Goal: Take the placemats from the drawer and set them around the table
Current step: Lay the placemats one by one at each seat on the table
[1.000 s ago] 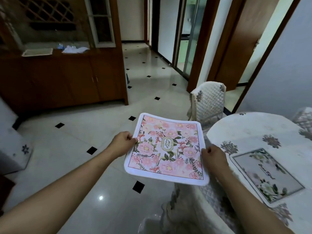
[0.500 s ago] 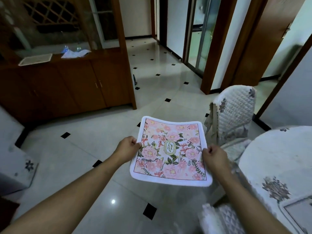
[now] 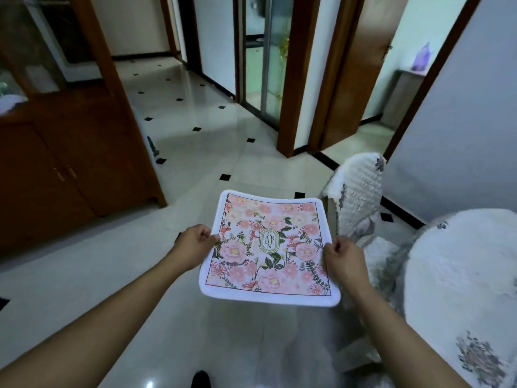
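I hold a pink floral placemat [image 3: 268, 247] with a white border flat in the air above the tiled floor. My left hand [image 3: 194, 243] grips its left edge and my right hand [image 3: 344, 260] grips its right edge. The round table [image 3: 461, 275], covered with a white flowered cloth, stands at the right, just beyond my right hand. The placemat does not touch the table.
A chair with a quilted white cover [image 3: 361, 194] stands against the table, right behind the placemat. A dark wooden cabinet [image 3: 70, 152] fills the left side. Glossy tiled floor [image 3: 212, 130] runs ahead to a doorway and a glass sliding door [image 3: 265, 57].
The view has swung left and forward: the table and chair slid to the right, and the placemat lying on the table went out of sight. Both hands keep their grip.
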The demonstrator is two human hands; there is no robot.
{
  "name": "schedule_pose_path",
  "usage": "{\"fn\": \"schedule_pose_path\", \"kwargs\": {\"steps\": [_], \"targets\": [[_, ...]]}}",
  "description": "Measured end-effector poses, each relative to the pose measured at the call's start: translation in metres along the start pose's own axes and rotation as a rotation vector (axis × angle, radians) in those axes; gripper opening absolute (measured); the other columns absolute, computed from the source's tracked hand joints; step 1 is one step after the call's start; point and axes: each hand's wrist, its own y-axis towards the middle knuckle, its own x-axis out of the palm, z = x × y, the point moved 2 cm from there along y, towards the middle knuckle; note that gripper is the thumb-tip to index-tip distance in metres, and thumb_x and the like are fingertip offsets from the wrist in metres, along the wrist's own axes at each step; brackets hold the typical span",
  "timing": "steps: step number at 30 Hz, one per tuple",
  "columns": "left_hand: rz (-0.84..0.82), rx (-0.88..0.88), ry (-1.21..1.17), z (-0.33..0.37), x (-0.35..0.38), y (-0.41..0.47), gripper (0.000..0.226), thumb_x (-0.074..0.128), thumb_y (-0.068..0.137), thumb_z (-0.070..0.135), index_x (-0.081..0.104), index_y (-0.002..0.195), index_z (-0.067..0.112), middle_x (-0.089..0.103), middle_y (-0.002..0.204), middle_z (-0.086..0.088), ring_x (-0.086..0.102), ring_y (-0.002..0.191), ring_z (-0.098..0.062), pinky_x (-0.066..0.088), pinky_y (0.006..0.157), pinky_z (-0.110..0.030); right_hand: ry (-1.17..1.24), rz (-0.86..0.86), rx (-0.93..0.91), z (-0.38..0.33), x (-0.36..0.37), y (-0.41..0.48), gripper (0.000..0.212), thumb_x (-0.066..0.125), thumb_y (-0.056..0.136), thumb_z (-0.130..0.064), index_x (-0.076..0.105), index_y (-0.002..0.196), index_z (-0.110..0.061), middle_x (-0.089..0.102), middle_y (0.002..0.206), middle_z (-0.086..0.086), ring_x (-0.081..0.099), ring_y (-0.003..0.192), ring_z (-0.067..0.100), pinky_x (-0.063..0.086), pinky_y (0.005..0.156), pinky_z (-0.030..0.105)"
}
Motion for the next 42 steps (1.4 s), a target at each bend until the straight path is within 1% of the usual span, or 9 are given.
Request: {"fn": "schedule_pose_path", "kwargs": {"steps": [8,12,15,22,25,30,33,35,42], "targets": [[-0.259,0.302,0.075,0.089,0.010,0.167,0.029,0.062,0.091,0.033,0.047,0.068,0.023,0.050,0.061,0.007,0.045,0.054,-0.009,0.031,0.049,-0.027,0.033,0.260,0.293,-0.015,-0.004,0.047,0.025,0.053,0.087,-0.027,0.052,0.070,-0.009,0.062,0.060,0.006,0.061,0.058,0.029,0.047,0.051,0.035],[-0.386,0.415,0.075,0.154,0.056,0.219,0.028,0.063,0.091,0.034,0.048,0.068,0.024,0.054,0.053,0.011,0.050,0.046,-0.002,0.032,0.047,-0.024,0.059,0.426,0.412,0.003,-0.027,0.065,0.025,0.054,0.089,-0.024,0.045,0.066,-0.015,0.058,0.056,0.002,0.054,0.049,0.016,0.034,0.042,0.026],[-0.475,0.483,0.050,0.206,0.099,0.253,0.025,0.063,0.090,0.032,0.050,0.070,0.024,0.057,0.050,0.015,0.054,0.046,0.006,0.033,0.045,-0.022,0.081,0.545,0.496,0.025,-0.043,0.088,0.024,0.055,0.089,-0.024,0.049,0.068,-0.013,0.058,0.060,0.002,0.051,0.052,0.012,0.032,0.045,0.026],[-0.614,0.586,0.068,0.318,0.188,0.340,0.016,0.059,0.093,0.023,0.056,0.080,0.013,0.055,0.064,0.005,0.050,0.057,-0.011,0.038,0.056,-0.028,0.171,0.740,0.603,0.075,-0.073,0.192,0.025,0.056,0.086,-0.026,0.049,0.066,-0.013,0.057,0.063,0.003,0.053,0.060,0.017,0.039,0.054,0.032],[-0.613,0.631,0.093,0.363,0.208,0.379,0.016,0.056,0.094,0.022,0.055,0.079,0.016,0.056,0.067,0.003,0.050,0.058,-0.012,0.038,0.055,-0.028,0.220,0.742,0.595,0.083,-0.083,0.242,0.027,0.056,0.088,-0.024,0.050,0.072,-0.003,0.058,0.068,0.015,0.049,0.058,0.019,0.036,0.054,0.032],[-0.678,0.643,0.101,0.432,0.253,0.438,0.011,0.051,0.096,0.018,0.058,0.090,0.012,0.065,0.078,-0.004,0.063,0.067,-0.018,0.046,0.056,-0.029,0.255,0.832,0.642,0.091,-0.106,0.307,0.026,0.055,0.087,-0.025,0.051,0.076,-0.002,0.059,0.071,0.016,0.047,0.057,0.017,0.034,0.053,0.031],[-0.798,0.684,0.120,0.471,0.299,0.469,0.010,0.049,0.096,0.015,0.058,0.092,0.014,0.070,0.080,-0.002,0.069,0.067,-0.012,0.048,0.053,-0.025,0.249,0.922,0.728,0.104,-0.115,0.332,0.022,0.055,0.087,-0.027,0.053,0.073,-0.010,0.059,0.065,0.005,0.049,0.053,0.012,0.035,0.050,0.029],[-0.879,0.734,0.113,0.497,0.331,0.487,0.011,0.050,0.095,0.010,0.059,0.091,0.014,0.070,0.079,-0.002,0.068,0.065,-0.009,0.048,0.051,-0.021,0.213,0.974,0.776,0.115,-0.118,0.345,0.022,0.056,0.088,-0.026,0.055,0.074,-0.009,0.061,0.067,0.007,0.051,0.057,0.015,0.036,0.052,0.030],[-1.232,0.950,0.194,0.585,0.456,0.530,0.010,0.055,0.093,0.011,0.062,0.089,0.017,0.072,0.082,-0.002,0.069,0.074,-0.020,0.055,0.069,-0.040,0.251,1.312,1.041,0.126,-0.098,0.377,0.025,0.056,0.087,-0.028,0.052,0.071,-0.011,0.058,0.066,0.009,0.051,0.059,0.021,0.036,0.054,0.033]]}}
